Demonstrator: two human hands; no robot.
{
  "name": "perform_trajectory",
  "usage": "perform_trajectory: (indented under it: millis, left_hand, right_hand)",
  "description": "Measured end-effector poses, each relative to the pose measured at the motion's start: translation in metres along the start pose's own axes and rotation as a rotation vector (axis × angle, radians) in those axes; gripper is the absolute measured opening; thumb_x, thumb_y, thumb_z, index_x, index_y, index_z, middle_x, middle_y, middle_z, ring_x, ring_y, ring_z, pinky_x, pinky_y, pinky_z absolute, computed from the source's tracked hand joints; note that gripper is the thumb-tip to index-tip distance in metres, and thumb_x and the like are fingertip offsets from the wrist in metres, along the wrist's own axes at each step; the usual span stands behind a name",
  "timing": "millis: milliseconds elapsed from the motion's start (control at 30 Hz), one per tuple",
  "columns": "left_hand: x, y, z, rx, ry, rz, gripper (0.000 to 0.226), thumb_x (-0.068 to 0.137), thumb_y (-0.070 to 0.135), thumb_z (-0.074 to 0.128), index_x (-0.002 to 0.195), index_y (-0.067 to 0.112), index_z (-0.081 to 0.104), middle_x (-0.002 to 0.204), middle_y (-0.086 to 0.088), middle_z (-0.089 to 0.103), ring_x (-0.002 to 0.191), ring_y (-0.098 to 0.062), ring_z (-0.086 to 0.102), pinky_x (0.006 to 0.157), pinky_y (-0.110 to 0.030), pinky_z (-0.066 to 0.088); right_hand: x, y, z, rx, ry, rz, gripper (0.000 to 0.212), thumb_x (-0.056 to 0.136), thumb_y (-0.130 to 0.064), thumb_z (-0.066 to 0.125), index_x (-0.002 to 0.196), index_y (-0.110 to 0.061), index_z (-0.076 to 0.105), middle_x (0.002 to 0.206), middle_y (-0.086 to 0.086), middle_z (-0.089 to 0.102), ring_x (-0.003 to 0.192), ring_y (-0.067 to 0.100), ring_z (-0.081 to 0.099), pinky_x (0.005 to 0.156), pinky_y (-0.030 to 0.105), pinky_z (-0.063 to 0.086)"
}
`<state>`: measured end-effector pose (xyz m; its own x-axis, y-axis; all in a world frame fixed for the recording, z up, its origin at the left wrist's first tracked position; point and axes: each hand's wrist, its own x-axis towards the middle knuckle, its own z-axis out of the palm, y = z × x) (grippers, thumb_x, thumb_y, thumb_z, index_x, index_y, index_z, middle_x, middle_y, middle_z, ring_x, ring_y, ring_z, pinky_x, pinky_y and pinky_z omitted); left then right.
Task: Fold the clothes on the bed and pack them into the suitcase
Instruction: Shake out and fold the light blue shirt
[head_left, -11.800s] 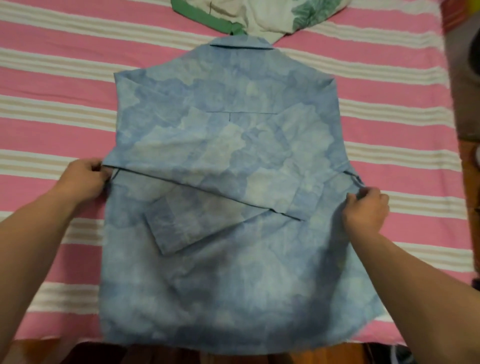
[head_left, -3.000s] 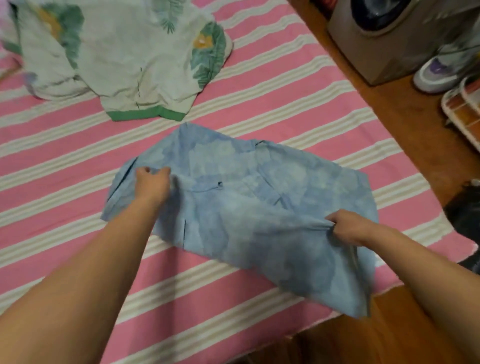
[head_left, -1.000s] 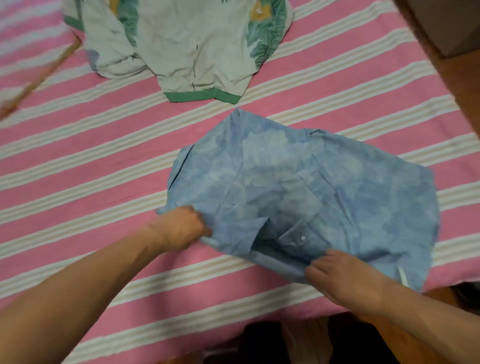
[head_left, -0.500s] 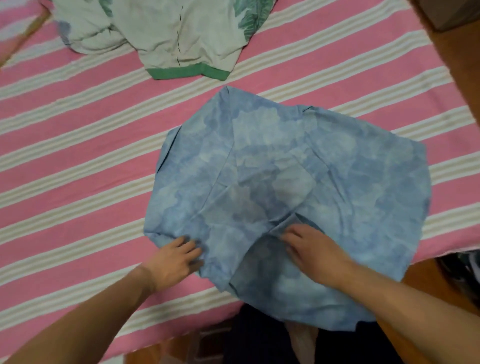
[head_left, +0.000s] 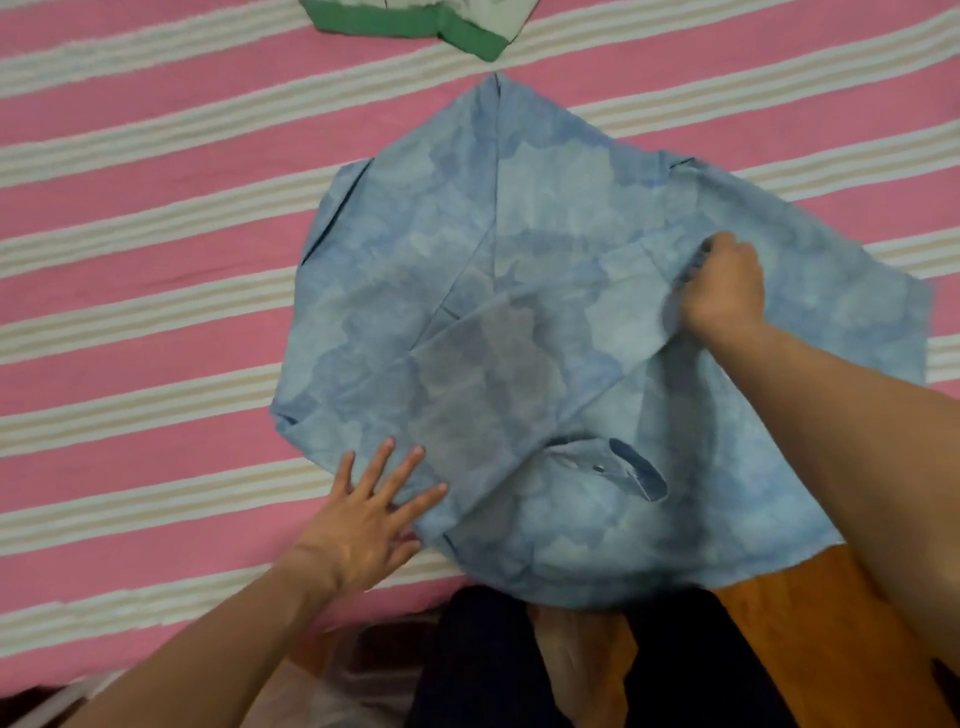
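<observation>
Shirt: the blue shirt (head_left: 519, 291) lies spread on the bed (head_left: 156, 260), slightly right of centre, with its near edge hanging over the near side of the bed. A sleeve is laid across the middle, and its cuff (head_left: 618, 465) with a button shows near the lower edge.

Left hand: the left hand (head_left: 369, 514) is flat, fingers spread and released, pressing on the near-left edge of the shirt and holding nothing.

Right hand: the right hand (head_left: 722, 291) is clenched on a fold of the shirt's cloth towards the right, knuckles up, gathering the fabric there.

Other clothes: a pale garment with a green hem (head_left: 415, 26) lies at the far edge of view, well apart from the shirt and, as far as its visible part tells, not folded.

Suitcase: not in view — I cannot tell where it stands or what it holds.

Progress: early to middling, by my judgement. The shirt is part-folded — sleeves in, body not yet squared into a packet.

Left to do: finish folding the shirt, fold the green-hemmed garment, then pack both into the suitcase.
</observation>
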<state>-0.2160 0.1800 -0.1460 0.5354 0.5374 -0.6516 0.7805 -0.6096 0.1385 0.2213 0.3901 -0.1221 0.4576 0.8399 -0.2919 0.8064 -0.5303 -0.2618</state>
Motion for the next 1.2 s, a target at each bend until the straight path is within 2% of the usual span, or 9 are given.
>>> perform_trajectory:
  millis: [167, 233, 367, 467, 633, 833, 933, 1033, 1200]
  left_hand:
    - [0.006, -0.003, 0.002, 0.061, -0.010, 0.024, 0.109, 0.075, 0.067, 0.067, 0.159, 0.043, 0.001, 0.168, -0.009, -0.012, 0.153, -0.046, 0.007, 0.109, -0.075, 0.018]
    - [0.008, -0.008, 0.002, 0.053, 0.035, 0.027, 0.120, 0.067, 0.056, 0.080, 0.160, 0.041, 0.006, 0.166, -0.008, -0.019, 0.152, -0.046, 0.013, 0.108, -0.072, 0.024]
    - [0.008, -0.021, -0.003, 0.139, 0.183, 0.119, 0.107, 0.064, 0.032, 0.084, 0.158, 0.035, 0.032, 0.167, -0.013, 0.018, 0.150, -0.044, 0.020, 0.114, -0.071, 0.023]
    - [0.015, -0.033, -0.002, 0.188, 0.175, 0.135, 0.105, 0.068, 0.024, 0.079, 0.159, 0.035, 0.028, 0.168, -0.010, 0.016, 0.151, -0.047, 0.019, 0.113, -0.074, 0.018]
    - [0.030, -0.033, -0.003, 0.302, 0.080, 0.148, 0.099, 0.100, 0.021, 0.053, 0.154, 0.034, -0.028, 0.170, -0.008, -0.005, 0.152, -0.049, 0.009, 0.106, -0.072, 0.021]
    - [0.035, -0.045, -0.026, 0.356, 0.163, 0.322, 0.052, 0.087, 0.006, 0.039, 0.138, 0.015, 0.046, 0.139, -0.018, 0.058, 0.113, -0.052, 0.061, 0.066, -0.055, 0.055]
    - [0.033, -0.046, -0.065, 0.202, 0.247, 0.445, 0.034, 0.084, 0.008, 0.057, 0.116, 0.013, 0.050, 0.122, -0.017, 0.063, 0.084, -0.039, 0.071, 0.053, -0.041, 0.059]
    - [0.025, -0.061, -0.108, 0.029, 0.154, 0.446, 0.055, 0.059, -0.002, 0.079, 0.101, 0.018, 0.049, 0.099, -0.008, 0.057, 0.065, -0.027, 0.066, 0.048, -0.030, 0.050]
    - [0.030, -0.067, -0.166, -0.114, 0.039, 0.289, 0.014, 0.078, 0.025, 0.050, 0.092, 0.025, 0.052, 0.088, -0.002, 0.062, 0.079, -0.028, 0.065, 0.064, -0.032, 0.041]
  right_hand:
    - [-0.083, -0.002, 0.013, -0.070, 0.094, -0.392, 0.043, 0.095, -0.039, 0.048, 0.116, -0.003, 0.060, 0.113, 0.025, 0.055, 0.105, 0.043, 0.053, 0.093, 0.046, 0.039]
    - [-0.149, 0.010, 0.026, -0.015, -0.177, -0.567, 0.045, 0.099, -0.043, 0.040, 0.105, -0.006, 0.064, 0.103, 0.021, 0.061, 0.096, 0.040, 0.060, 0.088, 0.045, 0.044]
    - [-0.254, 0.067, 0.059, -0.319, -0.657, -1.065, 0.059, 0.092, -0.058, 0.050, 0.142, -0.027, 0.052, 0.147, 0.005, 0.050, 0.135, 0.037, 0.047, 0.110, 0.048, 0.043]
    - [-0.268, 0.075, 0.065, -0.351, -0.564, -0.928, 0.074, 0.085, -0.047, 0.058, 0.152, -0.021, 0.040, 0.160, 0.012, 0.033, 0.144, 0.037, 0.035, 0.115, 0.050, 0.036]
    - [-0.296, 0.075, 0.080, -0.426, -0.447, -0.859, 0.079, 0.078, -0.039, 0.069, 0.147, -0.009, 0.045, 0.138, 0.016, 0.051, 0.118, 0.037, 0.053, 0.105, 0.050, 0.038]
    - [-0.331, 0.074, 0.116, -0.442, -0.500, -0.558, 0.119, 0.064, -0.059, 0.079, 0.158, -0.009, 0.025, 0.146, 0.021, 0.036, 0.132, 0.045, 0.037, 0.116, 0.061, 0.024]
    - [-0.338, 0.067, 0.120, -0.430, -0.427, -0.500, 0.085, 0.081, -0.035, 0.065, 0.156, -0.011, 0.031, 0.146, 0.020, 0.040, 0.133, 0.044, 0.038, 0.116, 0.064, 0.022]
    - [-0.343, 0.064, 0.116, -0.366, -0.392, -0.481, 0.066, 0.087, -0.022, 0.042, 0.152, -0.012, 0.039, 0.140, 0.018, 0.050, 0.127, 0.041, 0.047, 0.113, 0.061, 0.031]
    - [-0.331, 0.104, 0.070, -0.030, -0.210, -0.246, 0.066, 0.072, -0.018, 0.048, 0.138, -0.010, 0.052, 0.126, 0.011, 0.060, 0.111, 0.032, 0.060, 0.104, 0.039, 0.039]
